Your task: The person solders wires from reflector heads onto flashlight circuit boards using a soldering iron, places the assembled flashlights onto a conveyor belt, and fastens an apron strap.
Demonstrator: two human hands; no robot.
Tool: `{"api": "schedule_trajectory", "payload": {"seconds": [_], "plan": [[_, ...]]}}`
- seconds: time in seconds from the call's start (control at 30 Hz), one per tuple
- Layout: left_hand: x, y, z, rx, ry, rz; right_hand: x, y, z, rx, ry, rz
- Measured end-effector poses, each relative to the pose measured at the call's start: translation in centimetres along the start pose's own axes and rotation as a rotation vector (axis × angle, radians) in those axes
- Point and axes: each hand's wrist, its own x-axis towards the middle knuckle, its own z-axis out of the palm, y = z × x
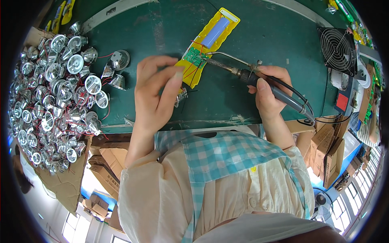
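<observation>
My right hand (270, 91) grips a soldering iron (243, 75) with a dark handle and a thin curved metal tube beside its shaft. Its tip meets a small green circuit board (194, 58) inside a long yellow plastic housing (208, 25). A lavender cylindrical battery (215, 32) lies in the housing beyond the board, and thin red and black wires run from the board. Over the housing's near left edge, my left hand (154, 89) is closed, thumb and forefinger together; what they pinch is too small to make out. A silvery reflector cup (181, 96) lies partly hidden beside that hand.
A heap of silvery reflector cups (56, 93) with red wires fills the left side on cardboard (67, 190). Several loose cups (118, 82) lie nearer the middle of the green table (162, 26). A black fan (338, 49) stands at the right, and a cable trails from the iron.
</observation>
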Motion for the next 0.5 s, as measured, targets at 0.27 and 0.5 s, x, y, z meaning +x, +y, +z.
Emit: {"api": "schedule_trajectory", "payload": {"seconds": [0.27,0.5], "plan": [[-1.8,-0.1,1.0,0.005,0.092,0.077,0.0,-0.2,0.5,0.025,-0.001,-0.011],[0.5,-0.3,1.5,0.241,0.117,-0.028,0.0,-0.3,1.1,-0.008,-0.007,0.01]]}}
